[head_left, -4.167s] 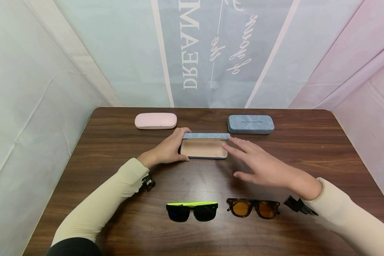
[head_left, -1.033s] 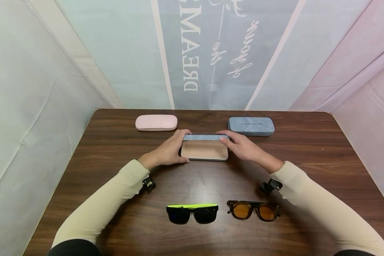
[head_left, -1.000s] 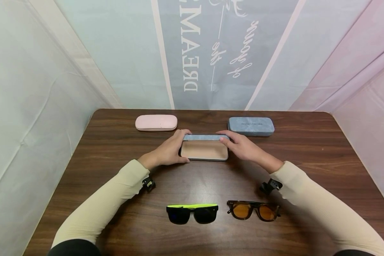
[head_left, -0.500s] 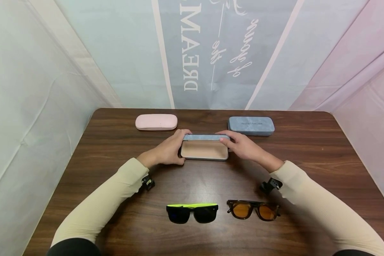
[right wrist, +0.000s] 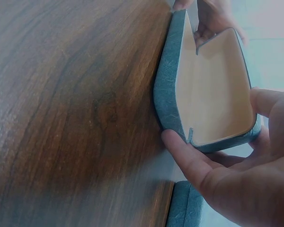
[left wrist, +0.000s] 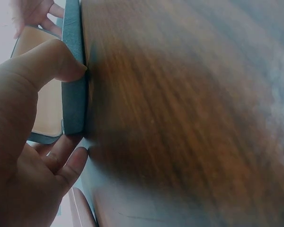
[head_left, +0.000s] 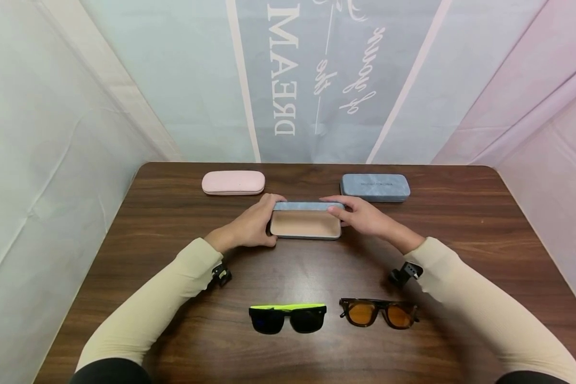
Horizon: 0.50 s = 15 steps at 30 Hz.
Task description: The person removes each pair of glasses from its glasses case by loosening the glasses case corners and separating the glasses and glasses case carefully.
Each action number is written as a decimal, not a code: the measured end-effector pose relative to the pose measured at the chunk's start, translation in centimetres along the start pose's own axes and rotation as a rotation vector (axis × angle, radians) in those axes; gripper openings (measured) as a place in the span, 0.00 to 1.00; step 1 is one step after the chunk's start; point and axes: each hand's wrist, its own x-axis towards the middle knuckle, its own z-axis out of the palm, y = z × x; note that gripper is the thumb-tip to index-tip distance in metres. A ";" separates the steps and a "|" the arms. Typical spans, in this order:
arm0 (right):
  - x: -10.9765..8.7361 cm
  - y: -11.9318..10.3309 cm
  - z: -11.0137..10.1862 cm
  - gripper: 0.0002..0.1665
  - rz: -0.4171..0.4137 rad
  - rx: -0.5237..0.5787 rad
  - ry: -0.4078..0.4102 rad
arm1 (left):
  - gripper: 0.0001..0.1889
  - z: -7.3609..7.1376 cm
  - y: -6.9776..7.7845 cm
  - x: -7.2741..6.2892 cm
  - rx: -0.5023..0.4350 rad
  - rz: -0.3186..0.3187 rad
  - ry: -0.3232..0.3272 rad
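Note:
A glasses case (head_left: 305, 224) with a light blue outside and beige lining stands open on the wooden table, its lid (right wrist: 222, 90) raised at the back. My left hand (head_left: 251, 224) holds the case's left end; in the left wrist view its thumb (left wrist: 52, 61) presses the front wall. At the other end, my right hand (head_left: 367, 216) grips the raised lid, thumb on its rim. The right wrist view shows one of its fingers (right wrist: 180, 153) against the lower corner of the case. Nothing lies on the part of the lining that shows.
Behind the case lie a closed pink glasses case (head_left: 233, 183) on the left and a closed blue one (head_left: 375, 188) on the right. Nearer me are black sunglasses (head_left: 287, 319) with lime-green arms and tortoiseshell glasses (head_left: 379, 313) with orange lenses. A printed curtain (head_left: 312, 80) hangs behind the table.
My right hand, at first spread beside the case, has moved in and taken hold of the lid. My left thumb has drawn back slightly at the front edge. The case stays in place.

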 end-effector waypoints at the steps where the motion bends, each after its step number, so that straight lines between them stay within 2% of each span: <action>1: 0.0 0.0 0.0 0.29 0.001 0.004 -0.004 | 0.48 0.0 0.0 0.0 0.003 -0.001 -0.001; 15: 0.2 0.0 0.0 0.27 -0.013 0.050 -0.014 | 0.45 -0.2 0.0 0.1 0.031 0.005 0.007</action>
